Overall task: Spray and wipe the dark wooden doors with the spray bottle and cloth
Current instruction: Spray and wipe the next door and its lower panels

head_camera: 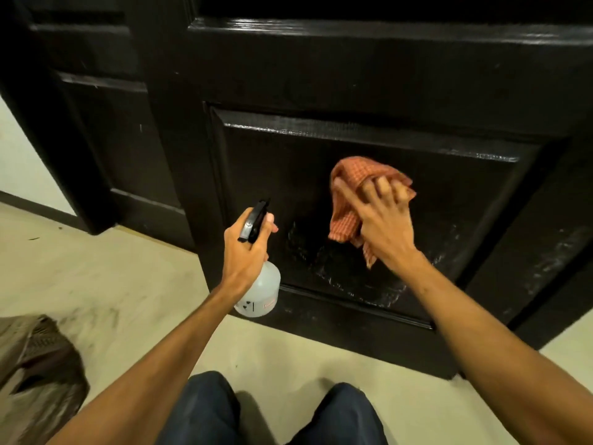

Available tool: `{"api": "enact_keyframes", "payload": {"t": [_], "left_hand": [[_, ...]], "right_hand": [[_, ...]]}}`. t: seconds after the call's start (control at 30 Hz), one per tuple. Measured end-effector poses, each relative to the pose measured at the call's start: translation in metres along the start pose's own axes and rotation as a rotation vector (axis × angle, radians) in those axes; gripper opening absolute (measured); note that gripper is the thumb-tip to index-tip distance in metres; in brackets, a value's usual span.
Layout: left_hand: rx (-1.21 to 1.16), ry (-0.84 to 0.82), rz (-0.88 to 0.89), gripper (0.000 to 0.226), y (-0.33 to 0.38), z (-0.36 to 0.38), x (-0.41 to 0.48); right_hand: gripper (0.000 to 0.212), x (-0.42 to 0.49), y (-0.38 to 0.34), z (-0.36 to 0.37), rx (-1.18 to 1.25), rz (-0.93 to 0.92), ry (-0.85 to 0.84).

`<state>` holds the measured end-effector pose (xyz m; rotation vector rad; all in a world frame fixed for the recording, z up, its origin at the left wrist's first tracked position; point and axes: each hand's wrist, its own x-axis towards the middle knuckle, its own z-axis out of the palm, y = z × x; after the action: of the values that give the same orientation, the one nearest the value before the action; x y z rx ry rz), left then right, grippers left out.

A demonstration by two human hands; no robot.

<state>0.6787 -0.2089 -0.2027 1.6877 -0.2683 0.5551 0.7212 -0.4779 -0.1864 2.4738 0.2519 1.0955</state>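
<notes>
Right hand (pixel 378 220) grips orange checked cloth (pixel 353 200), pressed against lower panel of dark door (pixel 385 75) — wet streaks below. Left hand (pixel 247 248) grips spray bottle (pixel 261 292) by its neck, near panel's left edge.

I see a pale cream floor (pixel 106 284), smudged grey towards the near left. Far left: white wall (pixel 22 162), dark skirting board (pixel 35 208) along its foot. Near left: a rumpled brown mat (pixel 38 364) on the floor.

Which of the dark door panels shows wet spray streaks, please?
The lower panel of the nearer door, where the right hand holds the orange cloth; whitish streaks cover its lower part, while the left door's panels look dry.
</notes>
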Motion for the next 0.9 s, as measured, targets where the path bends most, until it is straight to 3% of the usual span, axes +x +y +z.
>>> {"api": "enact_keyframes", "payload": {"t": [0.07, 0.33, 0.47, 0.6, 0.67, 0.8, 0.9], "left_hand": [[0.000, -0.014, 0.024, 0.018, 0.012, -0.004, -0.004], [-0.050, -0.093, 0.080, 0.008, 0.016, 0.008, -0.004], [-0.080, -0.117, 0.094, 0.010, -0.007, 0.021, 0.000], [-0.104, -0.108, 0.138, 0.007, -0.024, 0.031, -0.001], [-0.110, -0.102, 0.140, 0.008, -0.030, 0.039, -0.004], [-0.132, -0.132, 0.128, 0.011, -0.032, 0.057, -0.012], [-0.151, -0.148, 0.121, 0.013, -0.032, 0.069, -0.017]], "right_hand": [[0.095, 0.006, 0.024, -0.021, 0.010, 0.169, 0.029], [0.103, -0.020, 0.014, -0.004, 0.093, 0.242, -0.054], [0.085, -0.013, 0.033, 0.001, 0.114, 0.214, 0.168], [0.079, -0.004, 0.037, -0.002, 0.233, 0.641, 0.420], [0.074, -0.010, 0.015, 0.004, 0.299, 0.771, 0.484], [0.089, -0.061, -0.031, 0.048, 0.313, 0.638, 0.264], [0.091, -0.059, 0.001, 0.041, 0.230, 0.452, 0.283]]}}
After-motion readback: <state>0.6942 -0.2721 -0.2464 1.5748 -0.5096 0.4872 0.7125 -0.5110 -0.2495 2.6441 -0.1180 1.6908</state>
